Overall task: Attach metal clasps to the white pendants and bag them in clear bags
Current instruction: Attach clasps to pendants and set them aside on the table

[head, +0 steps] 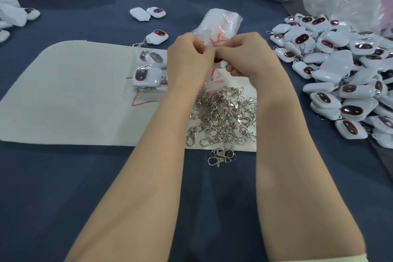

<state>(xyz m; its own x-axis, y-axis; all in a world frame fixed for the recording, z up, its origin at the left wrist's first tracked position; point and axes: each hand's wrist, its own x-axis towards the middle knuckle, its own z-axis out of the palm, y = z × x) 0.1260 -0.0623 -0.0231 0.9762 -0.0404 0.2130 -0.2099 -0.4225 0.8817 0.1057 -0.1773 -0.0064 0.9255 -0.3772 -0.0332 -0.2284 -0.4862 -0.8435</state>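
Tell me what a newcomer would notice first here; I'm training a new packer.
The left hand and right hand meet at the centre, pinching a clear bag with red print. Nearer the person, a shiny heap of clasps lies on the pale mat, and a big pile of white pendants fills the right side.

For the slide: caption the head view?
Left hand and right hand pinch a clear bag; metal clasps and white pendants piled nearby.

Both bare forearms reach forward, the left hand [189, 55] and right hand [246, 55] meeting knuckle to knuckle, fingers curled in a pinch.
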